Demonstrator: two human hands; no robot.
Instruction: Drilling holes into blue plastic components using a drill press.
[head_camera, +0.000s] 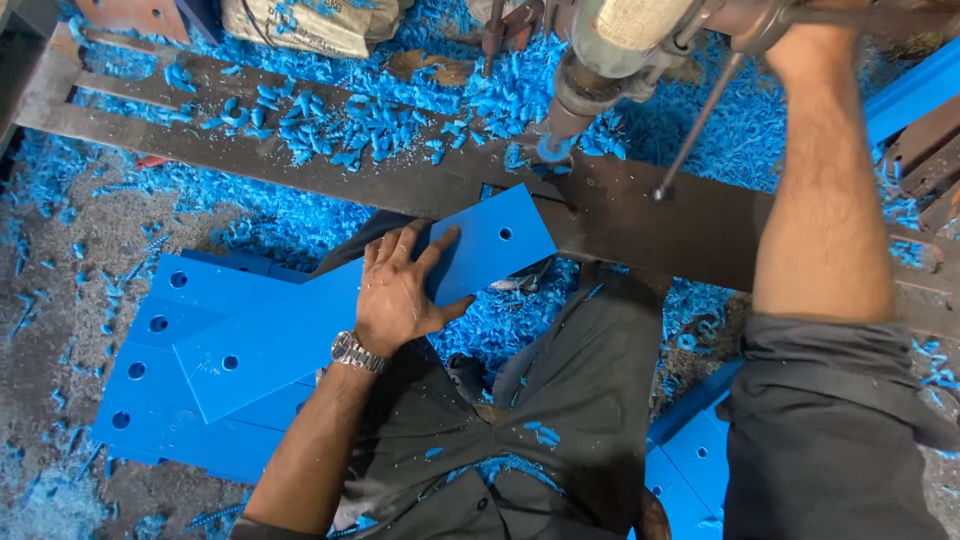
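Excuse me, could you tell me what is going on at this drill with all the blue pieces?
A person sits at a drill press. Their left hand lies flat on a long blue plastic strip, whose far end, already holed, rests on the dark metal table near the drill bit. Their right hand reaches up to the machine at the frame's top edge, and its grip is cut off. More holed blue strips are stacked at the left, amid blue shavings.

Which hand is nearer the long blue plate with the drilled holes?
Left. The left hand lies flat on the long blue plate, pressing it. The right hand is up at the drill press, well off the plate.
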